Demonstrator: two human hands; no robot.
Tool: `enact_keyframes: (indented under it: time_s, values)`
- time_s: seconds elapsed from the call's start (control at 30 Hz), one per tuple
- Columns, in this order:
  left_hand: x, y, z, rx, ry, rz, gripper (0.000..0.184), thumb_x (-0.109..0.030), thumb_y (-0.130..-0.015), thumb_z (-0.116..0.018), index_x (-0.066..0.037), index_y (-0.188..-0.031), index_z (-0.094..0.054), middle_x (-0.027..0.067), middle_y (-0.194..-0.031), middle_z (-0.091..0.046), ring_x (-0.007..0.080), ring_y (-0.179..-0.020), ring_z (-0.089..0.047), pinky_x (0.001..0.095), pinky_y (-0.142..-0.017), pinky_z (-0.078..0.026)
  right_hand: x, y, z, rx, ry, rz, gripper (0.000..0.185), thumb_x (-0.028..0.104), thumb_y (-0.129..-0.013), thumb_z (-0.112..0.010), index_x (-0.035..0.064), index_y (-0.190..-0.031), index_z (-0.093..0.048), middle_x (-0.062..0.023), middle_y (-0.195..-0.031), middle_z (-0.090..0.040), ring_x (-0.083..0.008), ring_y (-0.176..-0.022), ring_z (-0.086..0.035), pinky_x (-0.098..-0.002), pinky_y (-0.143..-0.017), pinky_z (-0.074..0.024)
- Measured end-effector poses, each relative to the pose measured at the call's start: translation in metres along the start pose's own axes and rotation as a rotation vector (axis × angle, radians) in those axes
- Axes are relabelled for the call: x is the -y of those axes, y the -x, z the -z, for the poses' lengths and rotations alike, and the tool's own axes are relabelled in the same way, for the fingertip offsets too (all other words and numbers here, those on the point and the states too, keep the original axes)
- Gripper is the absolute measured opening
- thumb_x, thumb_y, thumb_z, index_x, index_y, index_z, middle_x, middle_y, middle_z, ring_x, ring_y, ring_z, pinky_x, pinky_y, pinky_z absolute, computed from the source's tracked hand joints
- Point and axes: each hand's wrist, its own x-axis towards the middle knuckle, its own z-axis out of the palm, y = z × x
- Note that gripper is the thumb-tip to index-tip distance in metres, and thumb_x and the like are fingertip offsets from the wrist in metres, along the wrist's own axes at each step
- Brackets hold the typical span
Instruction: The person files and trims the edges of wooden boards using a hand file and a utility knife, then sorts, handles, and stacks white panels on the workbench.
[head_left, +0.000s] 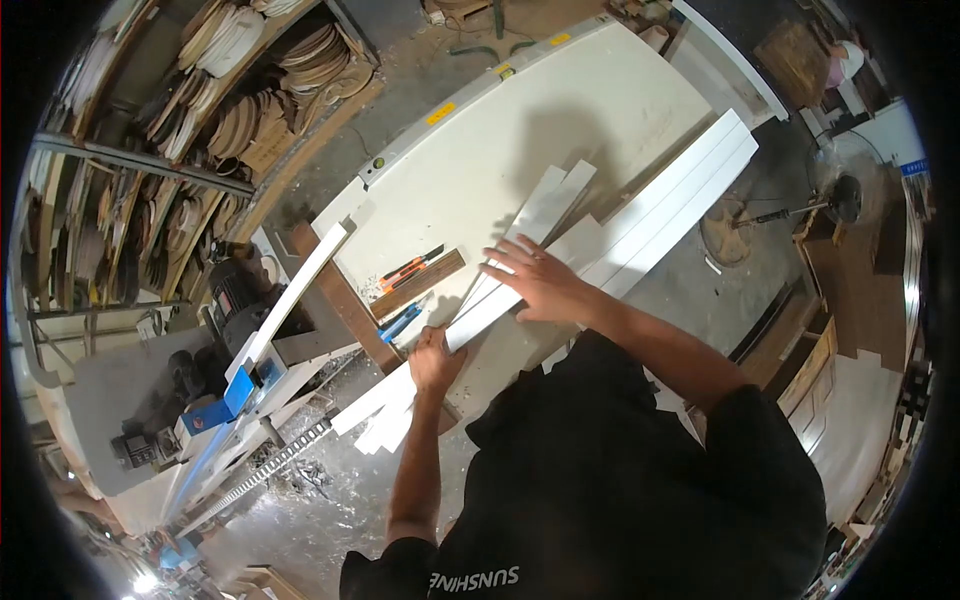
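My left hand is closed around a bundle of long white strips near the table's lower left corner; their ends stick out past the edge. Farther along the same strips, my right hand lies with its fingers spread on top. Beyond its fingertips are shorter white pieces, set at an angle. Wide white boards run from beside my right hand to the upper right. Left of the strips lie an orange utility knife, a brown wood strip and a blue utility knife.
A spirit level lies along the far edge of the pale table. At left stands a machine with a motor. Shelves hold stacked curved pieces. Scraps litter the floor. A fan stands at right.
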Motion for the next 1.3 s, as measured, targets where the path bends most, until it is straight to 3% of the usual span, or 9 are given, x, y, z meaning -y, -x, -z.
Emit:
enact_keyframes:
  time_s: [0.2, 0.33, 0.47, 0.63, 0.73, 0.83, 0.93, 1.07, 1.3]
  values:
    - [0.007, -0.002, -0.009, -0.039, -0.020, 0.045, 0.061, -0.031, -0.076, -0.092, -0.011, -0.131, -0.073, 0.0101, -0.117, -0.071, 0.0361, -0.104, -0.074, 0.0492, -0.090, -0.061, -0.029, -0.058, -0.076, 0.251, 0.173, 0.136, 0.100, 0.031, -0.071, -0.097, 0.0072, -0.159, -0.055, -0.0126, -0.160, -0.054, -0.0333, -0.151, -0.048, -0.0540, -0.130, -0.0333]
    - [0.010, 0.002, -0.017, -0.099, -0.010, 0.013, 0.059, -0.031, -0.076, -0.092, -0.010, -0.128, -0.073, 0.0115, -0.116, -0.071, 0.0375, -0.103, -0.073, 0.0497, -0.089, -0.061, -0.029, -0.071, -0.080, 0.254, 0.191, 0.177, 0.081, 0.024, -0.067, -0.095, 0.0067, -0.140, -0.066, -0.0095, -0.138, -0.062, -0.0303, -0.137, -0.056, -0.0479, -0.122, -0.0409]
    - [0.000, 0.009, -0.008, -0.164, -0.069, -0.040, 0.070, -0.037, -0.078, -0.093, -0.004, -0.134, -0.067, 0.0133, -0.117, -0.070, 0.0360, -0.109, -0.071, 0.0471, -0.095, -0.056, -0.040, -0.080, -0.087, 0.244, 0.180, 0.257, 0.063, 0.020, -0.069, -0.092, 0.0068, -0.127, -0.072, -0.0081, -0.127, -0.065, -0.0303, -0.132, -0.059, -0.0468, -0.117, -0.0453]
    - [0.027, 0.065, 0.024, 0.078, -0.107, 0.241, 0.108, -0.036, -0.075, -0.098, -0.002, -0.162, -0.045, 0.0166, -0.140, -0.064, 0.0373, -0.127, -0.063, 0.0537, -0.112, -0.047, -0.050, -0.078, -0.076, 0.354, 0.002, 0.161, 0.068, 0.021, -0.070, -0.095, 0.0110, -0.131, -0.069, -0.0083, -0.127, -0.067, -0.0343, -0.127, -0.064, -0.0500, -0.112, -0.0518]
    - [0.059, 0.088, 0.017, -0.009, -0.179, 0.213, 0.091, -0.029, -0.075, -0.096, -0.004, -0.153, -0.054, 0.0163, -0.141, -0.067, 0.0369, -0.127, -0.066, 0.0507, -0.114, -0.050, -0.055, -0.074, -0.066, 0.328, 0.202, 0.261, 0.079, 0.020, -0.070, -0.096, 0.0114, -0.141, -0.063, -0.0097, -0.133, -0.067, -0.0344, -0.129, -0.064, -0.0487, -0.110, -0.0534]
    - [0.071, 0.083, 0.015, 0.151, -0.076, 0.317, 0.082, -0.027, -0.075, -0.095, -0.007, -0.146, -0.059, 0.0149, -0.137, -0.069, 0.0340, -0.128, -0.067, 0.0491, -0.113, -0.051, -0.058, -0.077, -0.071, 0.480, 0.221, 0.199, 0.086, 0.018, -0.071, -0.096, 0.0118, -0.148, -0.057, -0.0112, -0.136, -0.067, -0.0348, -0.129, -0.065, -0.0490, -0.112, -0.0526]
    - [0.079, 0.082, 0.021, 0.164, -0.077, 0.231, 0.092, -0.025, -0.077, -0.095, -0.012, -0.157, -0.052, 0.0174, -0.151, -0.064, 0.0402, -0.136, -0.063, 0.0519, -0.120, -0.047, -0.055, -0.080, -0.065, 0.501, 0.226, 0.205, 0.079, 0.019, -0.075, -0.094, 0.0105, -0.145, -0.059, -0.0117, -0.132, -0.069, -0.0346, -0.126, -0.067, -0.0494, -0.110, -0.0538]
    - [0.078, 0.089, 0.024, 0.112, -0.154, 0.185, 0.090, -0.015, -0.077, -0.089, -0.014, -0.159, -0.051, 0.0171, -0.148, -0.065, 0.0390, -0.133, -0.066, 0.0517, -0.118, -0.049, -0.054, -0.080, -0.058, 0.511, 0.213, 0.232, 0.072, 0.020, -0.077, -0.090, 0.0091, -0.142, -0.060, -0.0126, -0.129, -0.070, -0.0355, -0.123, -0.069, -0.0490, -0.106, -0.0559]
    - [0.078, 0.089, 0.023, -0.059, -0.111, 0.166, 0.061, -0.015, -0.079, -0.085, -0.014, -0.138, -0.066, 0.0098, -0.111, -0.074, 0.0332, -0.109, -0.074, 0.0487, -0.097, -0.060, -0.057, -0.083, -0.058, 0.545, 0.180, 0.172, 0.065, 0.014, -0.079, -0.086, 0.0075, -0.139, -0.062, -0.0142, -0.127, -0.071, -0.0362, -0.123, -0.069, -0.0493, -0.104, -0.0560]
